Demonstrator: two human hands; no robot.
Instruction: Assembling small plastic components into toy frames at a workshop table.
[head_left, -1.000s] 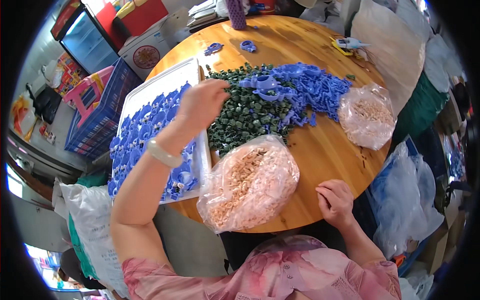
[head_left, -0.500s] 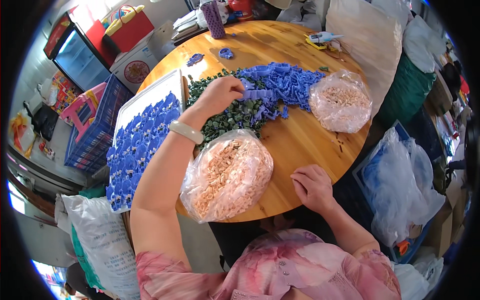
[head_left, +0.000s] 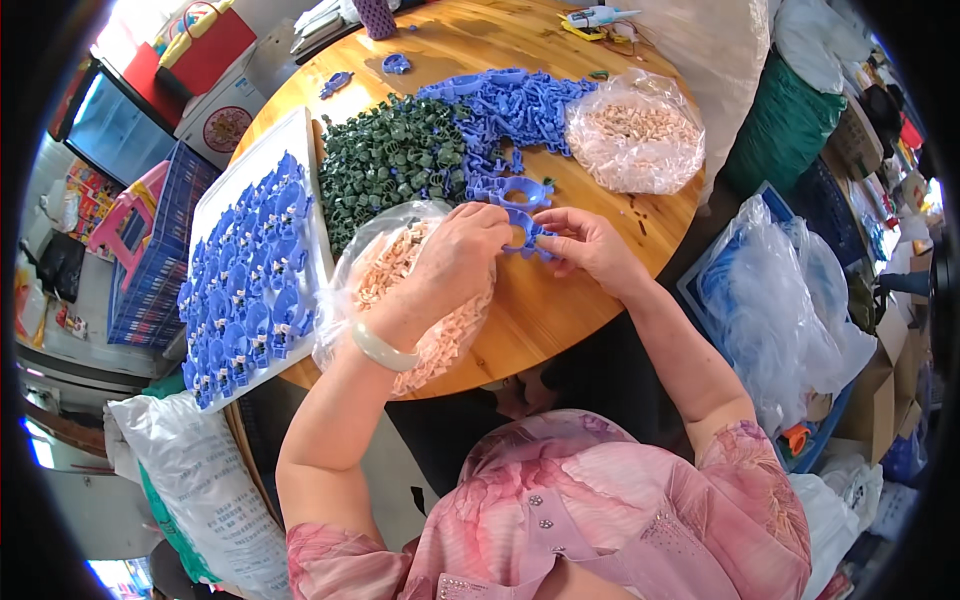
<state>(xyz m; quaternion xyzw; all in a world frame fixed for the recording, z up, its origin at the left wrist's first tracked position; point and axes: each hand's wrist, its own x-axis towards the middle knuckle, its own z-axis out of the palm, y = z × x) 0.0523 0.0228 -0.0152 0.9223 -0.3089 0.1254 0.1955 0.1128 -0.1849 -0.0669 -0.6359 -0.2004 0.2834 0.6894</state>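
Change: left hand (head_left: 462,252) has come back from the green-part pile (head_left: 392,160); right hand (head_left: 590,243) has risen to meet it.
Grip: both pinch one blue plastic ring piece (head_left: 520,226).
Meaning: fitting has likely begun.

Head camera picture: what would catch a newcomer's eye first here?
Both hands, left hand and right hand, meet over the round wooden table on a blue plastic piece. Behind them lie a dark green heap and a blue heap; a white tray of blue pieces sits left.
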